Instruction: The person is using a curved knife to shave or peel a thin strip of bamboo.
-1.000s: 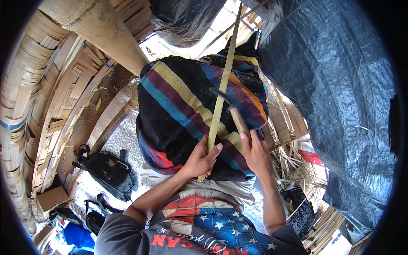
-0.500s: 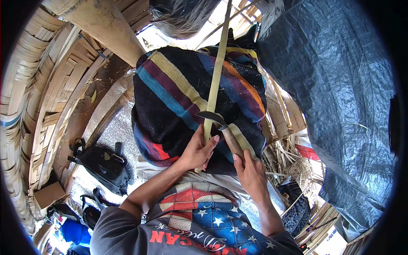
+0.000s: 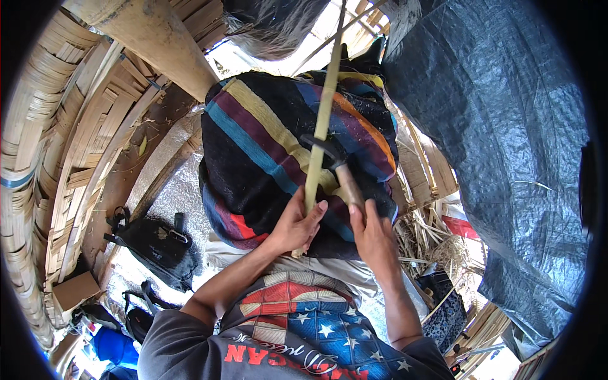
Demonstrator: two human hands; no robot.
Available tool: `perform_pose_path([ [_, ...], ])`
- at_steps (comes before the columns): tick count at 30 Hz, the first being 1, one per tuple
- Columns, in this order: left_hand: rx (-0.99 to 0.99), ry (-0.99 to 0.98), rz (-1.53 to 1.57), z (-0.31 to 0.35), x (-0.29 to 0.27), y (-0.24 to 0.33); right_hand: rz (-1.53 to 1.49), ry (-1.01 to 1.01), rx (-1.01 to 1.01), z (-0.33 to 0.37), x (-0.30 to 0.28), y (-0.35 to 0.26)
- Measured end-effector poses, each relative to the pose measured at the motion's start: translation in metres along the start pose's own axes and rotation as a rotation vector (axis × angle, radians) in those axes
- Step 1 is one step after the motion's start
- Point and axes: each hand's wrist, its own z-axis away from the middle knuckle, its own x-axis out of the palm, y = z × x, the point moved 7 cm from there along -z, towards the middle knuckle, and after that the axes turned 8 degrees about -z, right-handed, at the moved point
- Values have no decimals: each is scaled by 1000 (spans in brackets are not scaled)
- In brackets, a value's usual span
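A long pale bamboo strip (image 3: pixel 326 104) runs from my lap up past the top edge of the view. My left hand (image 3: pixel 297 223) is closed around its near end, the thumb lying along it. In my right hand (image 3: pixel 375 237) is the wooden handle of a curved knife (image 3: pixel 348 183). The dark hooked blade lies across the strip, some way beyond my left fingers; it is slightly blurred. Beneath both, a black cloth with coloured stripes (image 3: pixel 253 142) covers my lap and knees.
A dark tarp (image 3: pixel 494 139) hangs along the right. Woven bamboo wall (image 3: pixel 82 158) and a thick bamboo pole (image 3: pixel 149 41) stand at left. A black mesh bag (image 3: pixel 161 250) lies on a silvery sheet (image 3: pixel 180 190). Dry shavings (image 3: pixel 437 250) are heaped at right.
The knife and my right hand have moved away from me along the strip, the blade now farther from my left hand. My left hand keeps its hold in the same place.
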Motion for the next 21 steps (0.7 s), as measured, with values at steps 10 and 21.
perform_pose_path([
  [10, -18, -22, 55, -2, -6, 7, -87, -191, 129, 50, 7, 26],
  [21, 18, 29, 80, 0, -10, 8, 28, -133, 95, 19, 17, 22],
])
